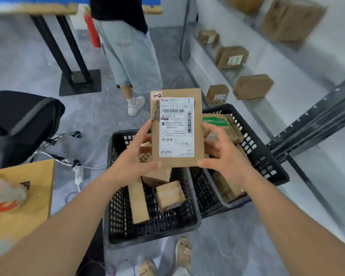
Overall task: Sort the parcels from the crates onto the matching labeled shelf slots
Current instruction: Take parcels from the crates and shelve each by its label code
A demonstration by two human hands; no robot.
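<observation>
Both hands hold the flat brown cardboard parcel with a white shipping label [177, 128] upright above the black plastic crates [116, 226], its long axis vertical. The left hand [135, 156] grips the left edge, the right hand [221, 152] the right, fingers curled round it. The grey metal shelf [257, 108] lies at two o'clock, nearer the right hand.

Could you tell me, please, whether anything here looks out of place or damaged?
Mostly no. The held parcel looks intact. A white power strip and loose cables lie on the floor beside the left crate, where feet could catch them.
</observation>
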